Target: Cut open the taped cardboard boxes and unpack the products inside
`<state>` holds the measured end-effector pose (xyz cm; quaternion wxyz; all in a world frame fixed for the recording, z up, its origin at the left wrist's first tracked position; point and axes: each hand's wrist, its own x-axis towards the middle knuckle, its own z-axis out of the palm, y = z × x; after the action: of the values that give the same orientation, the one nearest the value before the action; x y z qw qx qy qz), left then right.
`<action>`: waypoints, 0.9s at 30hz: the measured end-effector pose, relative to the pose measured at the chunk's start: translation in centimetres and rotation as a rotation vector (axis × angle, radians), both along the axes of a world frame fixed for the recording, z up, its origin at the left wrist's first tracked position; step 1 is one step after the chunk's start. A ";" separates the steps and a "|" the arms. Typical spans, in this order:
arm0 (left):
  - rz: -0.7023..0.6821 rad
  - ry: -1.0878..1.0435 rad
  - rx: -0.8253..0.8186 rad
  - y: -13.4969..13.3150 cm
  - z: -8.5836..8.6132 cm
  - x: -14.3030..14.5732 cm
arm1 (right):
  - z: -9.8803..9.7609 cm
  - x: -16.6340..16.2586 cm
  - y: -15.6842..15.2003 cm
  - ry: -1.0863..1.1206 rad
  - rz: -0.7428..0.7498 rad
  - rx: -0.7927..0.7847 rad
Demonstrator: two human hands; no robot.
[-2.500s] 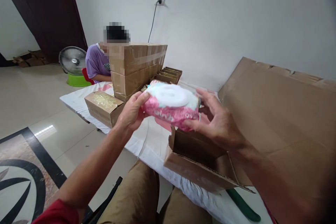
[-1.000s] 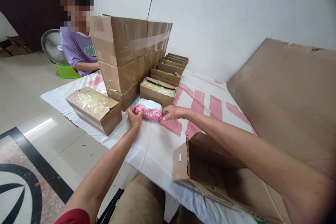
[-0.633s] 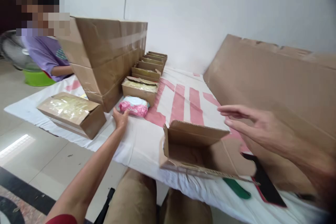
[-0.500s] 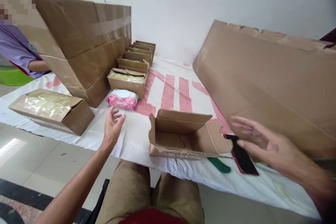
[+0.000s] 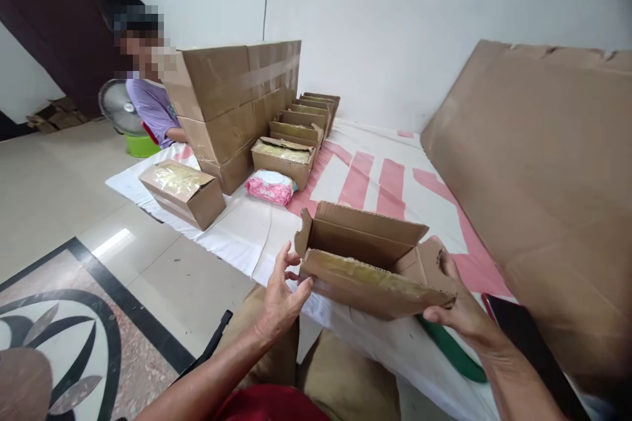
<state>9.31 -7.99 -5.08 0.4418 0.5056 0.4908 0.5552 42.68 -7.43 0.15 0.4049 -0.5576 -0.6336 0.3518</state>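
Note:
An open-topped brown cardboard box (image 5: 375, 286) is between my two hands at the table's front edge, tilted slightly, its flaps standing up. At its left end, my left hand (image 5: 282, 299) grips the near corner, thumb at the front and fingers against the side. Around the right end, my right hand (image 5: 461, 312) has its thumb on the front and its fingers behind the end flap, partly hidden. Under the right hand lies a green curved object (image 5: 457, 348), partly covered. A dark flat object with a red edge (image 5: 528, 335), perhaps a phone, lies to its right.
A pink wipes pack (image 5: 270, 188) sits before a row of open boxes (image 5: 301, 120). Left stand a taped box (image 5: 185, 187) and stacked cartons (image 5: 232, 99); a person in a purple shirt (image 5: 153, 112) is behind them. A large cardboard sheet (image 5: 553, 164) leans at right.
Both hands have come in from the sides and taken hold of the cardboard box, which now tilts. The view has swung left, showing more of the person and the floor.

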 end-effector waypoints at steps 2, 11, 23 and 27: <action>0.070 -0.015 0.005 0.6 0.2 -0.6 | 0.0 -2.3 1.0 0.020 0.001 0.043; 0.421 -0.126 0.083 8.6 1.9 -10.1 | 0.3 -16.8 11.7 0.200 0.165 0.202; 0.506 0.077 0.038 11.4 -1.8 -7.9 | -2.6 -22.4 18.0 0.212 0.229 0.218; 0.540 0.082 0.082 13.3 -2.0 -7.1 | -4.7 -21.8 17.5 0.252 0.263 0.148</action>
<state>2.20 5.28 -7.05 0.2366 0.3959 0.6027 0.6512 20.86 10.12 -4.57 0.4714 -0.3904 -0.6693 0.4212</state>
